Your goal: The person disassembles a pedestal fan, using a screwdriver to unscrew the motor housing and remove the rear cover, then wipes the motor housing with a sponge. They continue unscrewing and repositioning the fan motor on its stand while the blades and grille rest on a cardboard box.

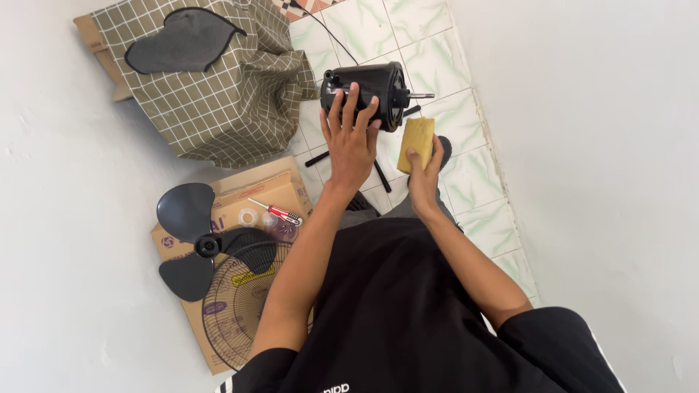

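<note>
Two hands are at work over the tiled floor (408, 51), seen from the head camera looking straight down. The left hand (351, 142) lies spread over the black fan motor (371, 91), fingers wide and splayed across its housing, steadying it rather than clamping it. The right hand (424, 175) pinches a yellowish sponge (416, 135) between thumb and fingers, just beside the motor's front end.

That motor sits near the wall, on its side above the tiles, its long axis running across the picture, with the thin metal shaft (421, 95) pointing toward the right-hand wall. I'd say the loose, open-palmed hold is the weak spot: a push from the sponge could roll the round housing out from under the fingers, and the bare shaft could snag the sponge.

Off to the side, a cardboard box (240, 200) carries a red screwdriver (280, 212), with the fan blade (186, 218) and wire grille (237, 306) resting on it.
</note>
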